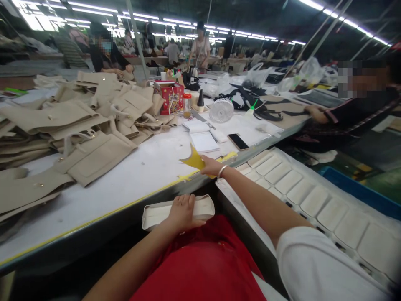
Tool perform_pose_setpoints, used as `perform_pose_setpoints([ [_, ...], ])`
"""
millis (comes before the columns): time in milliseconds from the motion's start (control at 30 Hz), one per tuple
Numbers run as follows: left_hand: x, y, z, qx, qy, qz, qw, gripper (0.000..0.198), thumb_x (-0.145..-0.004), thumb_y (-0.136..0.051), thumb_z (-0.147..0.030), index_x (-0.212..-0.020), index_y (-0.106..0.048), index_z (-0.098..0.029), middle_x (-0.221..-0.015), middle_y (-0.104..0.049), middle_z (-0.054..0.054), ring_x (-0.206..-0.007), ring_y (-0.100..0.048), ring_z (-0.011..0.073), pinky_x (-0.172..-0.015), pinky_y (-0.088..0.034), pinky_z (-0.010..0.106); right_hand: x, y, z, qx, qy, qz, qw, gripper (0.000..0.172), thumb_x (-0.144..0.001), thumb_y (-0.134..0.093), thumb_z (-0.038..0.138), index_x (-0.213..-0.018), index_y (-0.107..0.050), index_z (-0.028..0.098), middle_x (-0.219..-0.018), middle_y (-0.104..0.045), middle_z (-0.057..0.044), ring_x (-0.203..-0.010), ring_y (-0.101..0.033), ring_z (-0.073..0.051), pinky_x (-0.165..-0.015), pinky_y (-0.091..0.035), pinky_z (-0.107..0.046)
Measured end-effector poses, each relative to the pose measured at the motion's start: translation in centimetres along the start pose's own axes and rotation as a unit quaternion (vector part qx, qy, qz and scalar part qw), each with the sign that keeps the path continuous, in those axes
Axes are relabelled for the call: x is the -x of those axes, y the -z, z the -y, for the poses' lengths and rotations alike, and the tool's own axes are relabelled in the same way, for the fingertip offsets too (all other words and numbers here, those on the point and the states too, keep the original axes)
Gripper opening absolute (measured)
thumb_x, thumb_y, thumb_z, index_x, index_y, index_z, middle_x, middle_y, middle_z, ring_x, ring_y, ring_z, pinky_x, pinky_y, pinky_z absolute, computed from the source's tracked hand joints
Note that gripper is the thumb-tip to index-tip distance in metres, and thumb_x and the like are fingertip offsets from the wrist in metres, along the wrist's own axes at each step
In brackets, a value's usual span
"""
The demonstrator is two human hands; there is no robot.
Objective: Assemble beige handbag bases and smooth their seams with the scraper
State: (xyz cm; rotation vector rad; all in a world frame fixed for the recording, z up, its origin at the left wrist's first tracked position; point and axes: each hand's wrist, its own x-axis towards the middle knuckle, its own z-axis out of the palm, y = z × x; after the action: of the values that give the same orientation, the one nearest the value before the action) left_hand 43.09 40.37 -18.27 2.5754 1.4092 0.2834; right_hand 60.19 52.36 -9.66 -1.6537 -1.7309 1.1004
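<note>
My left hand (183, 213) rests on a cream leather panel (156, 214) lying on my red-clad lap, fingers curled over its top edge. My right hand (211, 166) reaches out to the table edge and pinches a yellow wedge-shaped piece (193, 159), its pointed end up. A silver bracelet sits on that wrist. The white worktable (131, 175) with a yellow front strip lies just ahead of both hands.
Piles of beige bag parts (90, 156) cover the table's left. A phone (238, 141), white notepads (203, 141), a small fan (221, 110) and a red box (171, 97) sit farther back. Rows of cream pads (288, 182) lie right. A seated co-worker (360, 108) works at right.
</note>
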Motion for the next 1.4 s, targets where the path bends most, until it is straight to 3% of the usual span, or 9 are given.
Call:
perform_pose_setpoints([
  [100, -1.1, -0.1, -0.9, -0.004, -0.003, 0.025, 1.0, 0.086, -0.055, -0.061, -0.07, -0.114, -0.047, -0.01, -0.105, -0.055, 0.016, -0.097, -0.05, 0.031, -0.087, -0.036, 0.043, 3.6, 4.9, -3.1, 0.045, -0.019, 0.083, 0.995, 0.057, -0.074, -0.065, 0.022, -0.127, -0.048, 0.013, -0.07, -0.06, 0.0, -0.055, -0.052, -0.01, -0.057, -0.041, -0.023],
  [200, -2.3, -0.1, -1.7, 0.002, -0.004, 0.056, 0.998, 0.089, -0.053, -0.063, -0.07, -0.117, -0.045, -0.011, -0.109, -0.054, 0.015, -0.099, -0.05, 0.031, -0.089, -0.035, 0.044, 7.1, 6.6, -6.1, 0.111, -0.037, 0.147, 0.982, 0.043, -0.083, -0.053, 0.042, -0.113, -0.06, 0.013, -0.074, -0.063, -0.005, -0.059, -0.054, -0.014, -0.059, -0.043, -0.026],
  [333, -3.4, 0.3, -2.0, 0.017, -0.015, 0.109, 0.994, 0.087, -0.052, -0.062, -0.071, -0.116, -0.046, -0.014, -0.109, -0.055, 0.013, -0.1, -0.051, 0.0308, -0.089, -0.037, 0.044, 8.7, 4.2, -8.3, 0.247, -0.043, 0.159, 0.955, 0.058, -0.09, -0.028, 0.053, -0.081, -0.068, 0.011, -0.08, -0.064, -0.014, -0.077, -0.059, -0.025, -0.073, -0.042, -0.035],
  [600, -3.9, 1.4, -1.0, 0.074, -0.014, 0.154, 0.985, 0.087, -0.049, -0.064, -0.071, -0.116, -0.049, -0.017, -0.112, -0.057, 0.012, -0.101, -0.054, 0.0312, -0.087, -0.04, 0.038, 6.5, -1.6, -7.7, 0.444, 0.031, 0.112, 0.888, 0.057, -0.094, -0.015, 0.046, -0.089, -0.063, 0.015, -0.084, -0.066, -0.015, -0.084, -0.062, -0.027, -0.07, -0.043, -0.036],
  [800, -5.4, 2.3, 1.4, 0.216, 0.015, 0.239, 0.947, 0.067, -0.063, -0.052, -0.072, -0.106, -0.058, -0.02, -0.106, -0.063, 0.007, -0.092, -0.058, 0.026, -0.08, -0.042, 0.032, 6.1, -1.5, -8.1, 0.499, 0.088, 0.12, 0.854, 0.054, -0.095, -0.014, 0.044, -0.089, -0.061, 0.017, -0.081, -0.067, -0.012, -0.076, -0.064, -0.024, -0.063, -0.042, -0.032],
  [900, -6.6, 1.4, 2.2, 0.327, 0.122, 0.207, 0.914, 0.06, -0.077, -0.035, -0.069, -0.093, -0.059, -0.016, -0.095, -0.066, 0.008, -0.088, -0.059, 0.0225, -0.077, -0.043, 0.03, 5.8, -1.3, -8.1, 0.502, 0.103, 0.134, 0.848, 0.053, -0.095, -0.015, 0.044, -0.089, -0.06, 0.017, -0.081, -0.067, -0.011, -0.075, -0.064, -0.024, -0.061, -0.041, -0.031],
  [1000, -7.6, 0.4, 2.3, 0.415, 0.191, 0.189, 0.869, 0.057, -0.085, -0.021, -0.059, -0.098, -0.055, -0.014, -0.094, -0.066, 0.008, -0.081, -0.059, 0.0178, -0.071, -0.043, 0.027, 5.5, -1.3, -8.0, 0.51, 0.108, 0.139, 0.842, 0.054, -0.095, -0.014, 0.044, -0.088, -0.06, 0.018, -0.08, -0.067, -0.01, -0.075, -0.064, -0.023, -0.061, -0.04, -0.03],
  [1200, -8.1, 0.4, 2.3, 0.396, 0.145, 0.254, 0.87, 0.037, -0.081, -0.041, -0.044, -0.071, -0.061, -0.015, -0.061, -0.055, 0.0, -0.058, -0.045, 0.0122, -0.058, -0.034, 0.023, 5.1, -1.2, -7.7, 0.53, 0.155, 0.173, 0.816, 0.049, -0.096, -0.018, 0.041, -0.089, -0.06, 0.018, -0.082, -0.068, -0.009, -0.075, -0.064, -0.021, -0.06, -0.038, -0.028],
  [1400, -7.7, 1.2, 3.3, 0.367, 0.104, 0.293, 0.877, 0.04, -0.081, -0.042, -0.05, -0.072, -0.06, -0.016, -0.061, -0.049, -0.002, -0.059, -0.041, 0.0113, -0.058, -0.032, 0.022, 4.4, -1.1, -7.8, 0.537, 0.198, 0.171, 0.802, 0.049, -0.095, -0.019, 0.042, -0.085, -0.061, 0.018, -0.079, -0.068, -0.008, -0.071, -0.064, -0.02, -0.057, -0.035, -0.027],
])
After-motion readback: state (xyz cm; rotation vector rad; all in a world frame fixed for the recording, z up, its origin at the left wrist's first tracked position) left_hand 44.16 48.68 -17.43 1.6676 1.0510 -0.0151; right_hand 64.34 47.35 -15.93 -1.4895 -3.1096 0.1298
